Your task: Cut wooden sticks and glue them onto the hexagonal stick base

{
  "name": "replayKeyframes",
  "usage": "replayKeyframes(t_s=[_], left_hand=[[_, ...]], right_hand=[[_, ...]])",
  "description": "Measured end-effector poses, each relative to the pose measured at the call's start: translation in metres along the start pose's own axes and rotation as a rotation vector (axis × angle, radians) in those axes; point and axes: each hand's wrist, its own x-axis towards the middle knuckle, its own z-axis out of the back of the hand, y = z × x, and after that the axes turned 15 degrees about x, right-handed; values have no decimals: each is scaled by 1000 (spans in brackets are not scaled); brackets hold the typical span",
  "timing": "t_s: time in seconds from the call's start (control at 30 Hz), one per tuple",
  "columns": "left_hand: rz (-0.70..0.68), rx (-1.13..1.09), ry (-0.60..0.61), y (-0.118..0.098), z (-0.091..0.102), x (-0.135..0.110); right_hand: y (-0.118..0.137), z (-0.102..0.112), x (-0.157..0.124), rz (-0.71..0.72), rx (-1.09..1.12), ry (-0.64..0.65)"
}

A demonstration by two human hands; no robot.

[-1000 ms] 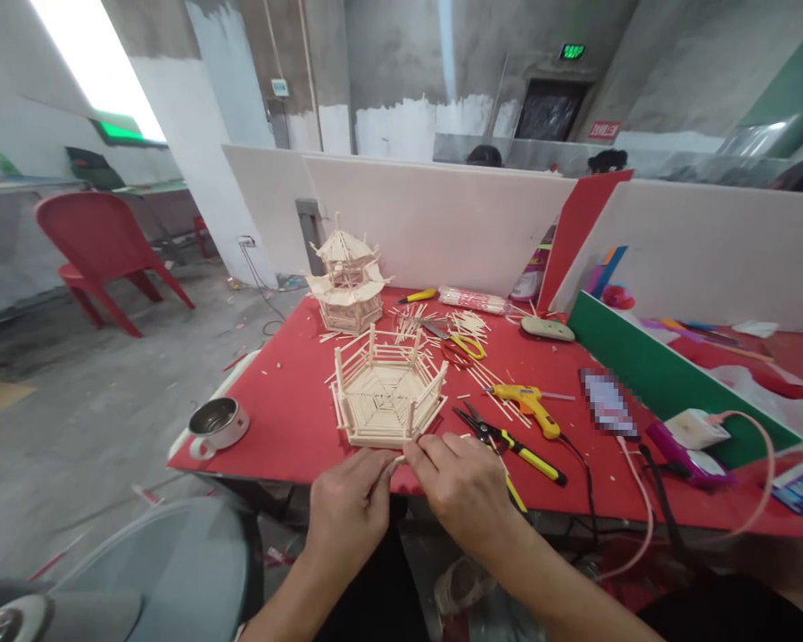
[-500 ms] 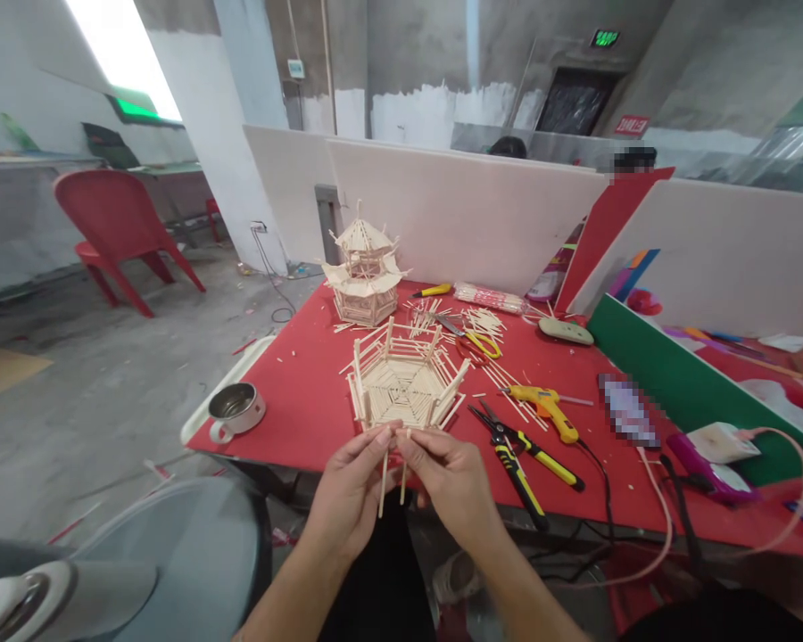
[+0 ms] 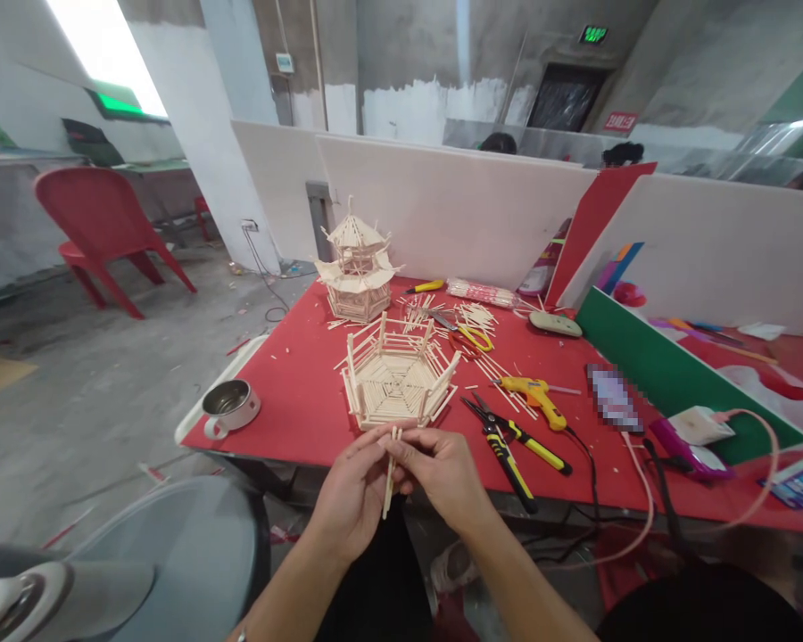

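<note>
Two thin wooden sticks (image 3: 389, 481) are held side by side, pointing down over the table's front edge. My left hand (image 3: 356, 486) pinches them near their upper ends, and my right hand (image 3: 442, 468) closes on them from the other side. Just beyond my fingertips stands an open stick framework (image 3: 398, 383) with a web-like floor, upright posts and railings. Behind it rises a finished-looking stick pagoda (image 3: 356, 259) with two roof tiers. Loose sticks (image 3: 476, 316) lie scattered to its right.
Right of the framework lie pliers (image 3: 509, 446), a yellow glue gun (image 3: 535, 397) with its cord, and scissors (image 3: 468, 337). A metal mug (image 3: 233, 406) stands at the left edge. A green board (image 3: 682, 374) stands at right, beside a phone (image 3: 614, 397). A flask (image 3: 60, 593) is lower left.
The two sticks, held apart before, one in each hand, are now together side by side between my fingers. The view has shifted slightly.
</note>
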Motion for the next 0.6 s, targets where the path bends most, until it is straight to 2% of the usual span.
replayKeyframes(t_s=[0.17,0.3,0.37,0.47,0.53,0.6], left_hand=[[9,70,-40,3,5,-1],[-136,440,-49,10,15,-5],[-238,574,-83,14,22,-6],[-313,531,-226,16,29,-5],[-274,430,-326,14,30,-2],[-185,304,-374,10,28,4]], right_hand=[[0,0,0,43,-7,-26],[0,-2,-1,244,-178,40],[-2,-3,-2,317,-185,36],[-8,-4,0,283,-59,-137],[-14,-6,5,241,61,-289],[-19,-9,12,228,179,-385]])
